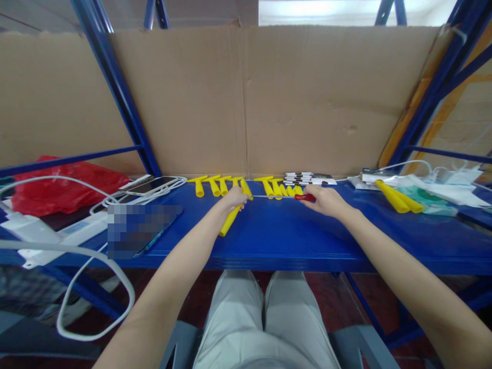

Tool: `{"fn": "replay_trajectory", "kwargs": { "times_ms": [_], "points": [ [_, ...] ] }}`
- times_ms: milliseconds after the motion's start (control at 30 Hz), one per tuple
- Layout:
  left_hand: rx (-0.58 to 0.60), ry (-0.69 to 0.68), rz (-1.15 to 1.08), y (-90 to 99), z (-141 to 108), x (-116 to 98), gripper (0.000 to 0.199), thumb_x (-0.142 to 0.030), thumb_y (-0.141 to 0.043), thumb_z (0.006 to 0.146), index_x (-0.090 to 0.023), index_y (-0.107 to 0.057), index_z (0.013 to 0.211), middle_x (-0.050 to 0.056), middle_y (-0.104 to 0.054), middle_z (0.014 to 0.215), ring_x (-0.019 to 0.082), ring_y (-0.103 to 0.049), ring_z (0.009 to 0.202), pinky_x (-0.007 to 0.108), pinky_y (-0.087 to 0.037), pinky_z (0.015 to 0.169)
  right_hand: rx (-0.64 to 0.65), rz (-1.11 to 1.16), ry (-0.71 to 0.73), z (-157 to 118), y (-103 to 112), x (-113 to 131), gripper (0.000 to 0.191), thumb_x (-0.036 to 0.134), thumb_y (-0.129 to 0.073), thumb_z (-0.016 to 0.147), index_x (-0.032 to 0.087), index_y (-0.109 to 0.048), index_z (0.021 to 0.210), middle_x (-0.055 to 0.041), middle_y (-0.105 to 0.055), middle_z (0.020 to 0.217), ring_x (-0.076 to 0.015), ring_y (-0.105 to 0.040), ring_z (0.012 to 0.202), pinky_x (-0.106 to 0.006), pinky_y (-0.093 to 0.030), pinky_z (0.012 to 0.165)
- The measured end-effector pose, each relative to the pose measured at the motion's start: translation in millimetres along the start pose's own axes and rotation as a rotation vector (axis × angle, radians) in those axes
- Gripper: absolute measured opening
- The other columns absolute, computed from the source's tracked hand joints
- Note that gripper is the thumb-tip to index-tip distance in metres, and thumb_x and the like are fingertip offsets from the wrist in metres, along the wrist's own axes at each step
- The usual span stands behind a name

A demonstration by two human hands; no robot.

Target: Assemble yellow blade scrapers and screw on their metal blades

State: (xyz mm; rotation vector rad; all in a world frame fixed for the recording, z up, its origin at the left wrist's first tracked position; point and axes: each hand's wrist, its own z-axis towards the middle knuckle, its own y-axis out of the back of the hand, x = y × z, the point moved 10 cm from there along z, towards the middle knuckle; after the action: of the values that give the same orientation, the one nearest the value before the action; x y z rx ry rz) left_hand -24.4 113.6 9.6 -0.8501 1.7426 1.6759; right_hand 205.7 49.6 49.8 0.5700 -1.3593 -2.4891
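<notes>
My left hand [235, 199] grips a yellow piece [229, 221], my right hand [325, 201] a red-handled tool [304, 198], above the blue surface [300, 238].

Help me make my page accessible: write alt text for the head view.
A person's left hand holds a yellow tubular piece while the right hand grips a red-handled, thin-shafted tool pointing toward it, above a blue metal table. More yellow pieces lie along a brown cardboard panel behind.
</notes>
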Motion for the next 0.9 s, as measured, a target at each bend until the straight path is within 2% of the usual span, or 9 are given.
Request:
{"fn": "replay_trajectory", "kwargs": {
  "times_ms": [133, 333, 567, 700, 900],
  "points": [
    [0.012, -0.005, 0.010, -1.4, 0, 0, 0.019, -0.010, -0.057, 0.080, -0.014, -0.052, 0.063, -0.004, -0.044, 0.042, 0.009, -0.044, 0.037, 0.021, -0.037, 0.043, -0.006, -0.014, 0.026, 0, 0, 2, 0.018, 0.032, -0.047, 0.086, 0.020, -0.060, 0.087, -0.0081, -0.069, 0.088, -0.0206, -0.062, 0.077, -0.027, -0.038, 0.060],
    [0.028, -0.014, 0.035, -3.3, 1, -1, 0.020, -0.009, -0.052, 0.082, -0.013, -0.053, 0.062, -0.004, -0.042, 0.039, 0.008, -0.043, 0.035, 0.020, -0.035, 0.040, 0.073, -0.029, -0.023, 0, -4, 3, 0.024, 0.031, -0.042, 0.090, 0.018, -0.061, 0.094, -0.0100, -0.070, 0.098, -0.0222, -0.064, 0.082, -0.029, -0.040, 0.063],
    [0.015, -0.012, 0.026, -2.6, 2, 0, 0.015, -0.010, -0.054, 0.081, -0.013, -0.054, 0.067, -0.004, -0.044, 0.041, 0.008, -0.043, 0.035, 0.020, -0.036, 0.040, 0.112, -0.097, -0.055, 0, -9, 5, 0.027, 0.039, -0.051, 0.086, 0.018, -0.055, 0.103, -0.0105, -0.071, 0.088, -0.0243, -0.064, 0.074, -0.029, -0.035, 0.058],
    [0.023, -0.016, 0.042, -3.0, 0, -1, 0.015, -0.010, -0.054, 0.082, -0.012, -0.054, 0.067, -0.004, -0.044, 0.041, 0.009, -0.043, 0.035, 0.020, -0.036, 0.041, 0.127, -0.146, -0.050, 0, -13, 6, 0.021, 0.033, -0.046, 0.089, 0.018, -0.056, 0.099, -0.0116, -0.070, 0.090, -0.0239, -0.064, 0.076, -0.029, -0.034, 0.058],
    [0.018, -0.015, 0.058, -1.7, 0, -1, 0.014, -0.010, -0.052, 0.083, -0.011, -0.056, 0.069, -0.004, -0.045, 0.043, 0.008, -0.044, 0.036, 0.021, -0.038, 0.043, 0.147, -0.100, -0.025, -1, -17, 9, 0.027, 0.034, -0.039, 0.092, 0.017, -0.060, 0.097, -0.0120, -0.068, 0.099, -0.0232, -0.064, 0.085, -0.029, -0.037, 0.063]
  ]
}}
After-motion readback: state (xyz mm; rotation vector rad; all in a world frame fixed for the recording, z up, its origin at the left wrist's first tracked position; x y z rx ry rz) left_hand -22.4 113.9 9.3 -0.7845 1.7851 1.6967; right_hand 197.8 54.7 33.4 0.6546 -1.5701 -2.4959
